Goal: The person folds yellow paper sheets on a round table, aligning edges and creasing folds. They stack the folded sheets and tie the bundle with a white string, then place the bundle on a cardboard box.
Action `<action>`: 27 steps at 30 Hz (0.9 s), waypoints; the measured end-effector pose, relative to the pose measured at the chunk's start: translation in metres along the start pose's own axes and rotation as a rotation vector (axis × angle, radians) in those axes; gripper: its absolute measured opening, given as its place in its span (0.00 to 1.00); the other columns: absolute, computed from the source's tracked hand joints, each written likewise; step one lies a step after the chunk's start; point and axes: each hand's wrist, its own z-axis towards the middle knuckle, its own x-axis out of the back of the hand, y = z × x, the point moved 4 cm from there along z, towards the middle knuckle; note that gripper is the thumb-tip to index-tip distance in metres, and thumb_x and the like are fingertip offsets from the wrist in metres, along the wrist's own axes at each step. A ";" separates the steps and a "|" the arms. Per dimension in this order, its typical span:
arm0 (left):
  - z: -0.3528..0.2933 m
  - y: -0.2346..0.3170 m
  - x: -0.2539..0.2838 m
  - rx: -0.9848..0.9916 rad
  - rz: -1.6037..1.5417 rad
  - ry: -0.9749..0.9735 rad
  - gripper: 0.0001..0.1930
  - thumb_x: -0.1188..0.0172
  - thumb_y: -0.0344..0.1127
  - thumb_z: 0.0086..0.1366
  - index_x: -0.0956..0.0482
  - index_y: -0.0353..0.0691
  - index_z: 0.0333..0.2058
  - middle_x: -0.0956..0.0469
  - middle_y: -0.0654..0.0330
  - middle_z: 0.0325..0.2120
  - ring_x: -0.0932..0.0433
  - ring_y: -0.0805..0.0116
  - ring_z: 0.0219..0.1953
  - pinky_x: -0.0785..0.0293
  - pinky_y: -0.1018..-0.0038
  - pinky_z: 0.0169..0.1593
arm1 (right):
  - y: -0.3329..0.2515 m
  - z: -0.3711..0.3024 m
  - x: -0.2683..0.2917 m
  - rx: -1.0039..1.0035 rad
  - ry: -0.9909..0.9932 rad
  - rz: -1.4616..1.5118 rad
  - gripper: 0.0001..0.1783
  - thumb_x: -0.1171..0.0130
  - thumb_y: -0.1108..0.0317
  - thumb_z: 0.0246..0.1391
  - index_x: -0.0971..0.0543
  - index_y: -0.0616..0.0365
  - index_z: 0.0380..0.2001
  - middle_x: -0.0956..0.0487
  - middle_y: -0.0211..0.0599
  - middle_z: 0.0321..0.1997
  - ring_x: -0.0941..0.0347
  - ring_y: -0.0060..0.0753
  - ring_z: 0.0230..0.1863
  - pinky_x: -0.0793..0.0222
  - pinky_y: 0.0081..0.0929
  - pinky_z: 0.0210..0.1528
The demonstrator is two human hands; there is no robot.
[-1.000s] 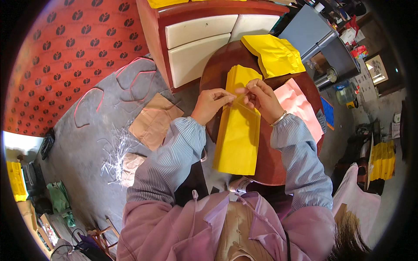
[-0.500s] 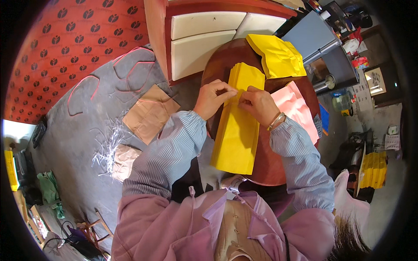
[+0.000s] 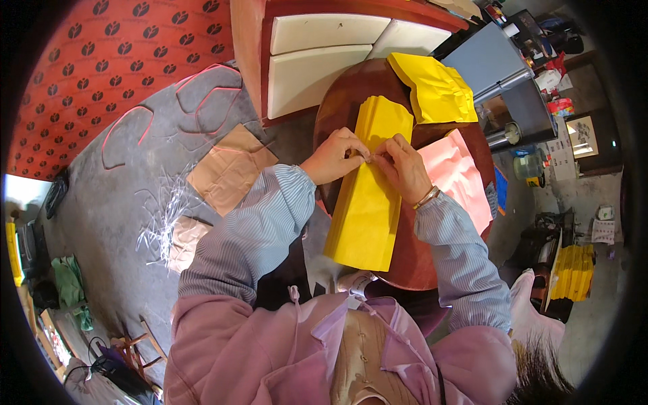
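A long bundle of folded yellow paper (image 3: 364, 226) lies lengthwise on a round reddish-brown table (image 3: 415, 263), its near end jutting past the table edge. Over its upper half my two hands meet, fingertips nearly touching. My left hand (image 3: 335, 156) comes from the left with thumb and forefinger pinched together. From the right, my right hand (image 3: 405, 169), a bracelet at its wrist, is closed in a pinch too. Something tiny and thin seems to be between the fingertips, too small to name. Pink paper (image 3: 459, 175) lies right of the bundle, and crumpled yellow paper (image 3: 435, 88) beyond it.
A cabinet with white drawers (image 3: 317, 74) stands behind the table. On the grey floor at left are brown paper sheets (image 3: 229, 169), white strands (image 3: 162, 219) and red cords (image 3: 131, 128). A stack of yellow paper (image 3: 572, 272) is at far right.
My right hand has moved slightly left, and the fingertips of both hands have come together over the yellow bundle. The view has shifted a little; the bundle stays in place.
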 end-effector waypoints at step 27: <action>-0.028 0.047 -0.013 0.037 0.504 0.483 0.19 0.24 0.33 0.56 0.23 0.44 0.44 0.29 0.57 0.45 0.29 0.55 0.52 0.38 0.58 0.56 | 0.018 0.013 -0.007 -0.137 -0.154 0.292 0.05 0.33 0.71 0.61 0.16 0.60 0.38 0.21 0.40 0.35 0.22 0.38 0.37 0.27 0.31 0.41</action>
